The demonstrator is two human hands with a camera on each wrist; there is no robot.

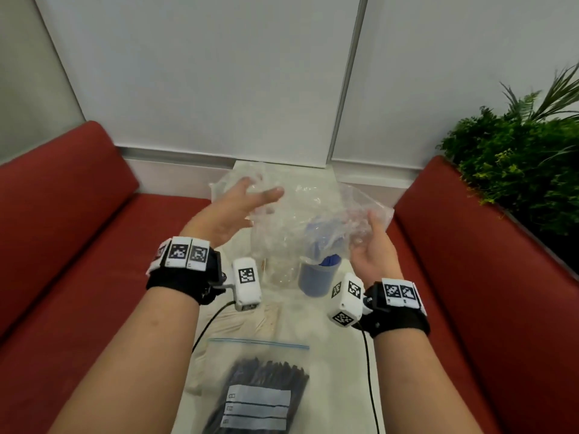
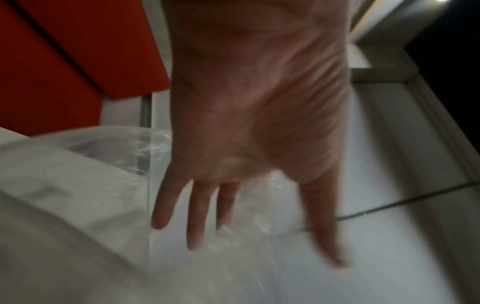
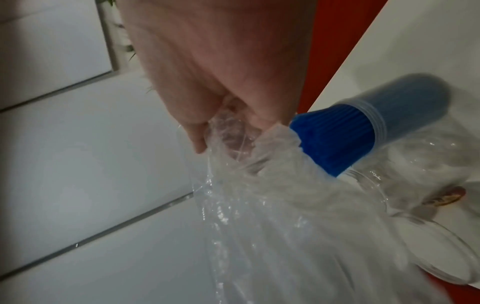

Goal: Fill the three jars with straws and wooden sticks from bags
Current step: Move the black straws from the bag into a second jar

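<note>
A crumpled clear plastic bag [image 1: 316,205] hangs in the air over the jars, and I see no straws inside it. My right hand [image 1: 366,228] pinches its right edge, with the fingers curled round bunched plastic [image 3: 233,131]. My left hand [image 1: 260,197] is spread, its straight fingers [image 2: 197,216] against the bag's left side. Under the bag stands a jar [image 1: 316,278] packed with blue straws [image 3: 332,142]. A clear jar [image 1: 280,270] with nothing visible inside stands to its left. A zip bag of black straws [image 1: 266,386] lies flat near me.
The jars stand on a narrow white table [image 1: 329,333] between two red sofas [image 1: 78,245] [image 1: 485,261]. A second clear jar mouth [image 3: 441,257] shows beside the others. A green plant [image 1: 517,158] stands far right. Wrist-camera cables [image 1: 369,371] trail over the table.
</note>
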